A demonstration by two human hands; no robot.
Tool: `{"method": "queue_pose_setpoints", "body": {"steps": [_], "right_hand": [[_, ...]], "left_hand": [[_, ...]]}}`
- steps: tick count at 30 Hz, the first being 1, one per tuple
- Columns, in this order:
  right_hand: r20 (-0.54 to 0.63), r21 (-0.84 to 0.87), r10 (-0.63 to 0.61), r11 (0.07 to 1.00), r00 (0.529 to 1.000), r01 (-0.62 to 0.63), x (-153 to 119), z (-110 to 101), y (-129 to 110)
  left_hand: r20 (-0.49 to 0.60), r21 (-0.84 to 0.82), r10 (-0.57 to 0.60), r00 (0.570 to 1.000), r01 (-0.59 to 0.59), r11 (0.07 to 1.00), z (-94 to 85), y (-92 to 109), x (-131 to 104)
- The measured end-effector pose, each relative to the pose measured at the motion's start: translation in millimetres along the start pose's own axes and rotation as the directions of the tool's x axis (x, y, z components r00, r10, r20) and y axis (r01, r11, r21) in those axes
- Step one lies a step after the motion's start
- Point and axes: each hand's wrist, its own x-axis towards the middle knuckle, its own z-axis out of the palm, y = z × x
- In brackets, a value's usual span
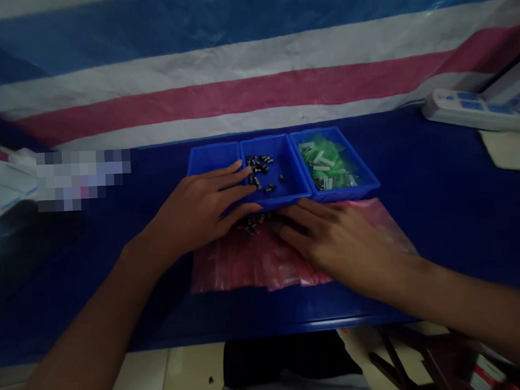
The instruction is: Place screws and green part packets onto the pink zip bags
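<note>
Three blue bins stand side by side. My left hand (204, 206) reaches over the front of the left bin (215, 152), its fingers spread and their tips at the left edge of the middle bin (288, 185). Small dark screws (258, 165) lie in that middle bin. More dark screws (253, 223) rest in front of it on pink plastic bags (246, 264). My right hand (326, 232) lies over the bags beside these screws, fingers bent towards the left; whatever its fingertips touch is hidden. The right bin (367, 184) holds a green bag (331, 151) with small metal and white pieces.
A blue table (437, 210) carries everything, with a striped sheet (256, 97) behind. A white power strip (467, 108) lies at the back right, near a beige sheet (510, 149). Plastic-wrapped items (9, 177) lie at the left.
</note>
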Motion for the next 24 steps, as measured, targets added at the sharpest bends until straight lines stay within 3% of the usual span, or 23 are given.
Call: {"method": "queue_pose_setpoints", "body": {"steps": [3,11,19,24], "right_hand": [[0.049,0.021,-0.048,0.999,0.998,0.047,2.1,4.0,-4.0],[-0.026,0.101,-0.066,0.993,0.997,0.068,3.7,10.3,-2.1],[-0.007,0.185,-0.024,0.982,1.0,0.025,2.4,8.4,0.5],[-0.086,0.106,-0.053,0.992,0.995,0.062,1.1,8.3,1.0]], "left_hand": [[-0.009,0.008,0.016,1.0,-0.016,1.0,0.9,-1.0,0.5],[-0.043,-0.022,0.038,0.998,-0.039,0.999,-0.9,-2.5,0.8],[-0.071,-0.073,0.021,0.997,-0.026,0.997,0.5,0.3,1.6],[-0.055,-0.143,-0.032,0.998,0.024,0.989,-0.3,4.7,3.2]]}}
